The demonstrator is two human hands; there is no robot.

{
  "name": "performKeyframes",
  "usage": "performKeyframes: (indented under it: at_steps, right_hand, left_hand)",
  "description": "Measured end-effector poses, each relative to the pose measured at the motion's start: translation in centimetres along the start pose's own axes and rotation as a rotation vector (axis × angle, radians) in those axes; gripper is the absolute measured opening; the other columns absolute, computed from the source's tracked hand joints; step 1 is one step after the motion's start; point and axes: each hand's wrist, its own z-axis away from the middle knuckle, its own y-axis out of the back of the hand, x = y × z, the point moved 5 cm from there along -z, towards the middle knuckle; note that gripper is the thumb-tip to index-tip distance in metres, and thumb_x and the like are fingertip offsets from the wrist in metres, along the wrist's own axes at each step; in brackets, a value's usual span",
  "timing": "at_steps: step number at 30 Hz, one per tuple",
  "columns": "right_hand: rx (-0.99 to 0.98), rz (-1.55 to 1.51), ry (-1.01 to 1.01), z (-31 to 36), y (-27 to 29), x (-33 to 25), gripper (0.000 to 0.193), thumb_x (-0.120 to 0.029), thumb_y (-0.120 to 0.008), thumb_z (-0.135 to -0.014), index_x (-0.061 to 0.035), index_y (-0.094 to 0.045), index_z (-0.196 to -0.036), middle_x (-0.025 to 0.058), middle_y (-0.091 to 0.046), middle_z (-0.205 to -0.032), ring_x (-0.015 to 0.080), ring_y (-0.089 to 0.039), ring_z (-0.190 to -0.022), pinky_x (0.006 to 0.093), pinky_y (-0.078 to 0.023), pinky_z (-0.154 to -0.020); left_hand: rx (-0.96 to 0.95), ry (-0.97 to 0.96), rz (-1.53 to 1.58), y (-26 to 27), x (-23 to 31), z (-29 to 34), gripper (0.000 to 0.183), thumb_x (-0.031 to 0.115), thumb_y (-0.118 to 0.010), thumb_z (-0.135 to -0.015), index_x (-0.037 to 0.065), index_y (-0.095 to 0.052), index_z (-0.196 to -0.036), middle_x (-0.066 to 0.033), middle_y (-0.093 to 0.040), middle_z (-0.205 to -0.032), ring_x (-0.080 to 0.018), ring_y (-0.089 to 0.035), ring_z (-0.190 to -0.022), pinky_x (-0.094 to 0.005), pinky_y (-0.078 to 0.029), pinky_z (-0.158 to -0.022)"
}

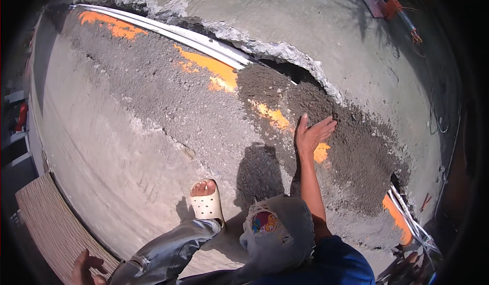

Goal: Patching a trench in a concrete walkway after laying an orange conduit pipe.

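My right hand (315, 133) reaches out over a band of dark, damp mortar (359, 157), its thumb apart from the stretched fingers. The fingertips are at the mortar's surface, and nothing shows in the hand. Under and beside the mortar, patches of orange sheet (272, 114) show through. White pipes (173, 33) run in from the upper left and pass under the mortar near the middle. My left hand (87, 268) is at the lower left edge, off the mortar, fingers loosely bent and apart, with nothing seen in it.
A broken concrete edge (275, 50) borders the trench. White cables (410, 213) come out at the lower right over more orange sheet. A ribbed brown board (56, 224) lies at lower left. An orange-handled tool (392, 9) lies at upper right. My sandalled foot (207, 199) stands on concrete.
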Motion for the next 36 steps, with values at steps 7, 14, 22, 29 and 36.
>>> performKeyframes:
  at_steps: [7, 14, 22, 29, 36]
  right_hand:
    - [-0.030, -0.038, -0.270, -4.6, -7.2, -5.7, 0.082, -0.049, -0.034, -0.091, 0.0149, -0.008, -0.134, 0.0366, -0.001, -0.141, 0.0525, -0.005, -0.130, 0.0574, -0.006, -0.105]
    - [-0.308, -0.081, 0.385, 0.1, -6.5, -14.6, 0.048, -0.033, -0.039, -0.093, -0.0059, -0.039, -0.132, 0.0230, -0.023, -0.142, 0.0401, -0.018, -0.133, 0.0612, -0.010, -0.104]
    - [-0.681, 0.137, 0.993, -5.2, -9.4, -13.6, 0.034, -0.030, -0.046, -0.089, -0.0242, -0.055, -0.121, 0.0022, -0.039, -0.138, 0.0314, -0.033, -0.128, 0.0580, -0.019, -0.104]
    - [-0.389, 0.053, 0.772, -6.1, -2.5, -6.2, 0.031, -0.022, -0.054, -0.086, -0.0111, -0.058, -0.115, 0.0150, -0.040, -0.134, 0.0348, -0.036, -0.125, 0.0514, -0.029, -0.101]
    - [0.186, 0.231, -0.020, 0.8, 14.3, 13.1, 0.063, -0.034, -0.050, -0.090, 0.0074, -0.028, -0.133, 0.0321, -0.025, -0.136, 0.0419, -0.027, -0.128, 0.0502, -0.021, -0.104]
  left_hand:
    - [0.162, -0.033, 0.151, -2.8, 3.0, -1.3, 0.060, 0.036, -0.071, -0.075, -0.008, -0.053, -0.110, -0.0143, -0.058, -0.076, -0.0194, -0.058, -0.064, -0.0270, -0.046, -0.052]
    - [0.111, -0.125, 0.178, -1.5, 4.4, -0.6, 0.054, 0.028, -0.070, -0.074, -0.010, -0.053, -0.108, -0.0178, -0.059, -0.082, -0.0205, -0.060, -0.061, -0.0281, -0.048, -0.052]
    - [0.139, -0.111, 0.185, -1.9, 1.0, 1.6, 0.061, 0.038, -0.068, -0.075, -0.010, -0.051, -0.108, -0.0152, -0.058, -0.078, -0.0210, -0.058, -0.062, -0.0295, -0.046, -0.054]
    - [-0.001, -0.057, 0.135, -1.3, 1.2, 0.3, 0.070, 0.045, -0.062, -0.081, -0.008, -0.042, -0.122, -0.0145, -0.057, -0.081, -0.0197, -0.057, -0.061, -0.0306, -0.048, -0.054]
    - [-0.137, -0.011, 0.004, -3.7, 6.2, -2.8, 0.060, 0.042, -0.050, -0.090, -0.009, -0.045, -0.121, -0.0151, -0.059, -0.091, -0.0212, -0.052, -0.072, -0.0354, -0.042, -0.071]
